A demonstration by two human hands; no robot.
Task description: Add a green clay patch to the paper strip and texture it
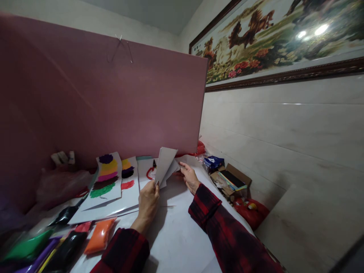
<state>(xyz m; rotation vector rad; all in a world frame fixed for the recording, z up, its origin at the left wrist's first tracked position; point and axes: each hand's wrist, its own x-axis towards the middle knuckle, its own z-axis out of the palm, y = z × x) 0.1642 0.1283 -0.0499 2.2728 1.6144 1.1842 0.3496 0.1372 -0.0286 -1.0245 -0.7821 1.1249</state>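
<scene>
While coloured clay packets (99, 235) pile up at the far left and painted sheets (108, 176) lean on the pink board (113, 102), the left hand (148, 203) pinches a plain white folded paper (165, 163) upright over the white table (176, 235). Right hand (190, 177) rests spread just beside it. Open box (231, 180) sits further right; no writing is readable.

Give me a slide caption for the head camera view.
Left hand lifts a white sheet; right hand rests on the table beside coloured sheets.
</scene>
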